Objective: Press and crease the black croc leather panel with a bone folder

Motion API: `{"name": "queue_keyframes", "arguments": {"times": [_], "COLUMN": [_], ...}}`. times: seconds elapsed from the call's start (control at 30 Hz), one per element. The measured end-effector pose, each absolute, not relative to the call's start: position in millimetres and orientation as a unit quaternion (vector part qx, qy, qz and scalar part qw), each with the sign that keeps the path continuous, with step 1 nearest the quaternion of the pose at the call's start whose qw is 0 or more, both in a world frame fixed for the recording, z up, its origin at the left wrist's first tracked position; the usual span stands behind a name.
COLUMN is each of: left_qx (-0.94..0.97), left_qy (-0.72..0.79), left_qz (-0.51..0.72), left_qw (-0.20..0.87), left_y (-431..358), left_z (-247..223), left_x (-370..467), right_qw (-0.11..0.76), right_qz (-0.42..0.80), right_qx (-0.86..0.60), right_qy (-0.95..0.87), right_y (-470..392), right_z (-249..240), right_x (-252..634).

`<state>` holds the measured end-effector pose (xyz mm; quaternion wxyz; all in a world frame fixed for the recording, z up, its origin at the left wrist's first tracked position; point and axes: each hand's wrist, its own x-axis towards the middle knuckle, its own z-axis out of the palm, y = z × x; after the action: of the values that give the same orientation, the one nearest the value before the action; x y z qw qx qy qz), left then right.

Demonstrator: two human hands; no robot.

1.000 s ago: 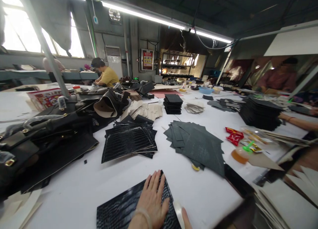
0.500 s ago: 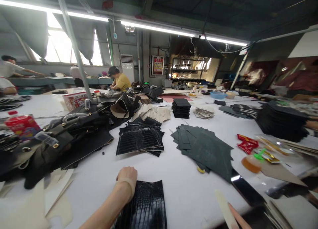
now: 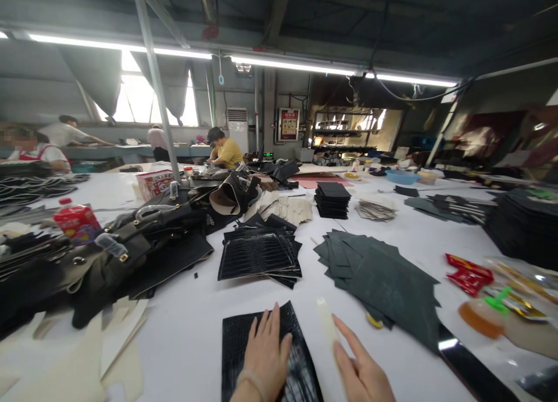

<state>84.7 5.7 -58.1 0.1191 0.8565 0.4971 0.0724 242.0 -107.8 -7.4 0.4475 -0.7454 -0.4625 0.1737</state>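
Observation:
A shiny black crocodile-textured leather panel (image 3: 300, 355) lies on the white table at the near middle. My left hand (image 3: 268, 349) rests flat on it, fingers stretched out and holding nothing. Just right of the panel, my right hand (image 3: 360, 361) grips a pale, flat stick (image 3: 328, 326) between thumb and fingers, its tip pointing away from me. Beyond the panel sits a pile of similar black textured panels (image 3: 259, 255). A fanned stack of dark green-grey sheets (image 3: 383, 280) lies to the right.
Black bag parts (image 3: 157, 245) heap at left, near cream scraps (image 3: 117, 344). At right are a phone (image 3: 466, 361), a green-capped glue bottle (image 3: 483, 317) and a red packet (image 3: 468, 274). A block of black pieces (image 3: 332, 200) stands farther back. Several people work beyond.
My left hand has gone from closed at the panel's far edge to flat on the panel. The panel's angle has changed. My right hand has brought the stick closer to it. The view has turned left.

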Motion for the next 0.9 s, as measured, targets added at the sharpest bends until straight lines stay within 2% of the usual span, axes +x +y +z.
{"name": "queue_keyframes", "arguments": {"times": [0.1, 0.27, 0.37, 0.47, 0.63, 0.77, 0.9], "left_qx": [0.868, 0.889, 0.887, 0.883, 0.882, 0.883, 0.885], "left_qy": [0.481, 0.440, 0.440, 0.445, 0.453, 0.454, 0.450], "left_qz": [0.081, 0.057, 0.066, 0.076, 0.091, 0.091, 0.094], "left_qw": [0.094, 0.116, 0.124, 0.126, 0.092, 0.073, 0.075], "left_y": [14.7, 19.5, 20.1, 18.9, 14.7, 13.7, 14.8], "left_z": [-51.7, -67.5, -73.2, -73.2, -71.7, -72.3, -74.7], "left_x": [68.6, 51.1, 52.5, 53.7, 53.3, 55.0, 56.0], "right_qw": [0.378, 0.113, 0.018, -0.020, -0.060, -0.064, -0.046], "right_qz": [0.135, -0.005, -0.114, -0.160, -0.159, -0.157, -0.244], "right_qx": [-0.739, -0.777, -0.775, -0.772, -0.767, -0.786, -0.778], "right_qy": [-0.541, -0.619, -0.622, -0.615, -0.619, -0.594, -0.578], "right_y": [-71.7, -42.4, -46.9, -57.1, -79.6, -106.0, -133.0], "right_z": [-6.4, -46.9, -71.8, -82.7, -75.2, -59.5, -66.8], "right_x": [216.8, 178.4, 180.2, 196.5, 230.3, 243.9, 220.1]}}
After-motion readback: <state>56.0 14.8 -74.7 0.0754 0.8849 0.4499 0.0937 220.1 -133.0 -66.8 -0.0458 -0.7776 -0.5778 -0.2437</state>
